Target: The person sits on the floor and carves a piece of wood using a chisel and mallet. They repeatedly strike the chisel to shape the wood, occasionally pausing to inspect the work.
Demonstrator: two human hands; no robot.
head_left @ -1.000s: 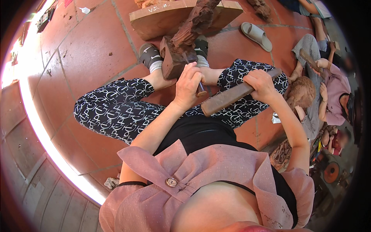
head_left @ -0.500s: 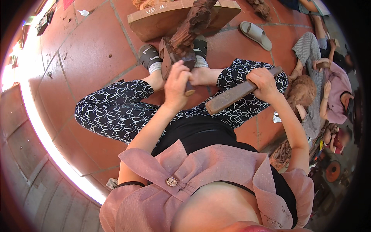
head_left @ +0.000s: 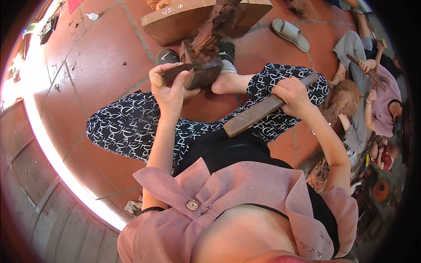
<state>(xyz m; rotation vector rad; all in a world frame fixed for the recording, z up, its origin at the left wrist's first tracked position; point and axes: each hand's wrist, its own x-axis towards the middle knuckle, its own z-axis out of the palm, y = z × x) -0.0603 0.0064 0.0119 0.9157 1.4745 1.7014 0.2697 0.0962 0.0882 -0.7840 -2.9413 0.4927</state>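
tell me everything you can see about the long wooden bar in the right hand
The wooden bar is a long, flat-sided length of brown wood with squared edges, darker and worn at its lower end. It lies slanted above the patterned trousers, its lower end toward the waist, its upper end over the right knee. The right hand grips it past the middle, fingers wrapped over the top. Nothing else clearly touches it, and it is apart from the dark carved wood block that the left hand holds.

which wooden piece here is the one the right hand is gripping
The long flat wooden bar, slanting across the lap in the right hand. The dark carved wooden block sits by the feet, under the left hand.
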